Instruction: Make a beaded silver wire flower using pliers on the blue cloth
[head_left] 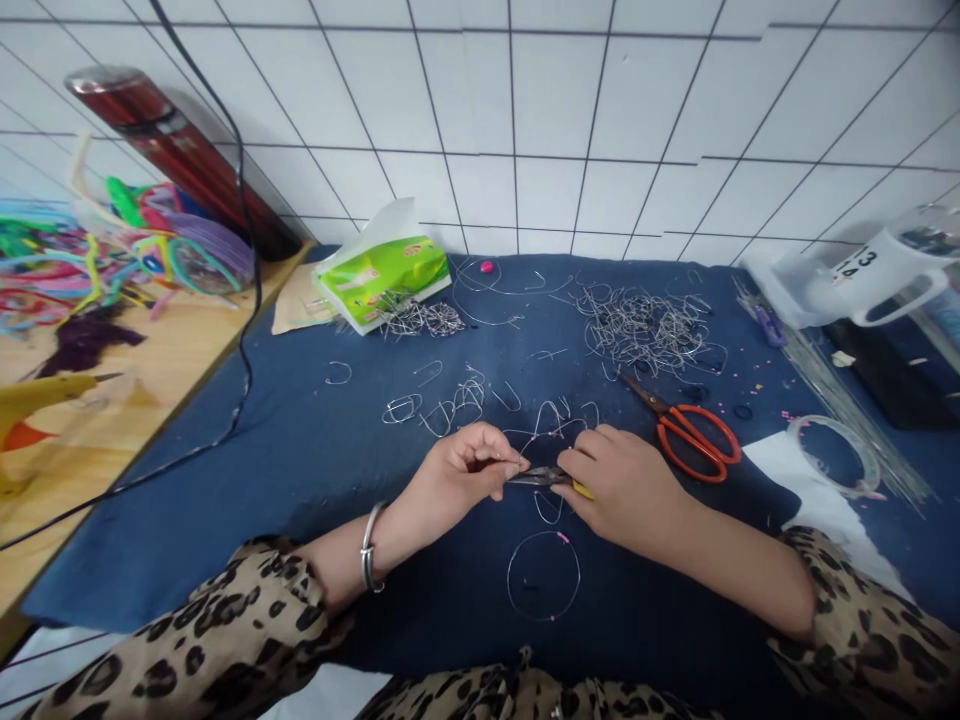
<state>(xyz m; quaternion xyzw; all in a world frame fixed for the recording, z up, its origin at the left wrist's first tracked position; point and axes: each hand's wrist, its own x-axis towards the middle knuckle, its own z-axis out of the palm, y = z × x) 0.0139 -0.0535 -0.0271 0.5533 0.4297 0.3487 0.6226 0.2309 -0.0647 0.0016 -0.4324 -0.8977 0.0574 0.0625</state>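
My left hand [466,470] pinches a thin piece of wire [523,455] between thumb and forefinger. Wrapped in my right hand [619,485] is a pair of pliers [544,476] with a yellow handle; its jaws point left and reach the fingertips of my left hand. Whether the jaws grip the wire is too small to tell. Just below, a wire ring [510,585] with pink beads on it lies on the dark blue cloth [420,620]. Bent wire pieces [469,395] lie beyond my hands.
Orange-handled scissors [697,442] lie right of my right hand, near a tangled wire pile [645,330]. A clear ring-shaped roll [836,455] and straight wires [847,400] are farther right. At the back stand a green tissue pack [390,270] and, left, a red thermos [180,150]. A black cable [244,250] crosses the left side.
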